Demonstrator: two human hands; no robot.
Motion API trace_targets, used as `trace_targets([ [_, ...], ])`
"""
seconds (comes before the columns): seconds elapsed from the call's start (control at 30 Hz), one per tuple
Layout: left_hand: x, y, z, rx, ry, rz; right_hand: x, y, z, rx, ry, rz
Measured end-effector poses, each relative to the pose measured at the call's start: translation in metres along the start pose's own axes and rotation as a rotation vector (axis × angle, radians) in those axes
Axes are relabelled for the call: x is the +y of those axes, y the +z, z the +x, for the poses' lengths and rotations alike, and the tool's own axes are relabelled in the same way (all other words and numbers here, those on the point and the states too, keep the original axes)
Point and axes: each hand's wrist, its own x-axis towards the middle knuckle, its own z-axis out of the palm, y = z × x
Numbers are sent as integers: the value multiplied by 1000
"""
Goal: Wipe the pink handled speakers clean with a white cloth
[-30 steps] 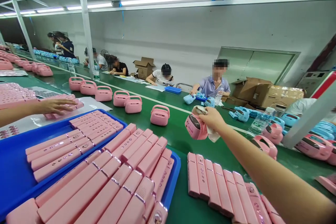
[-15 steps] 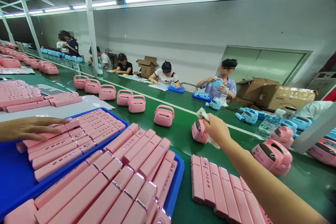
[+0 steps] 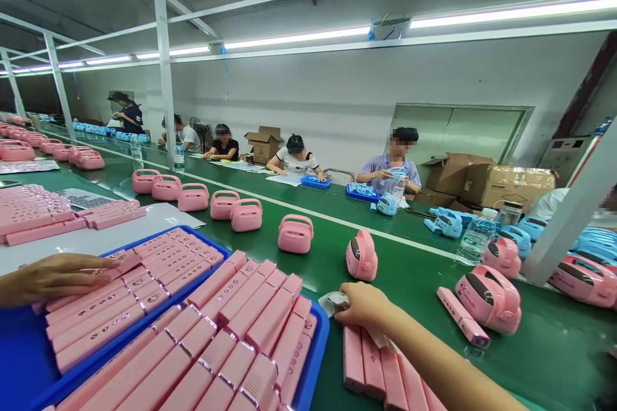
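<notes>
My right hand (image 3: 364, 305) pinches a crumpled white cloth (image 3: 333, 303) above a row of pink bar-shaped units (image 3: 380, 369) on the green bench. Just beyond it, a pink handled speaker (image 3: 362, 255) with a dark front panel stands untouched. At the left, my left hand (image 3: 62, 277) has its fingers curled on the end of a pink bar-shaped unit (image 3: 129, 261) in the farther blue tray (image 3: 26, 340). Rows of similar units with buttons and shiny bands fill that tray. The nearer blue tray (image 3: 322, 327) is piled with more.
Several pink speakers (image 3: 295, 234) line the green bench (image 3: 328, 237). A loose pink bar (image 3: 463, 318) lies beside another speaker (image 3: 489, 298) at right. A water bottle (image 3: 477, 237) and a white post (image 3: 554, 231) stand beyond. Co-workers (image 3: 393, 167) sit across the bench.
My right hand has left the pink speaker and come down toward the row of bars, cloth still in it. My left fingers have curled from outstretched. The camera view has shifted slightly.
</notes>
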Motion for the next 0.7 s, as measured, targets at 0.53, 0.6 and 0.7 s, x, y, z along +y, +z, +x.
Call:
trace_targets([
  [0.53, 15, 10, 22, -312, 64, 283, -9, 2, -2, 154, -123, 352],
  [0.6, 42, 27, 33, -310, 3, 179, -8, 6, 0, 145, -99, 475],
  [0.7, 71, 42, 56, -290, -3, 114, -3, 9, 5, 91, -39, 619],
])
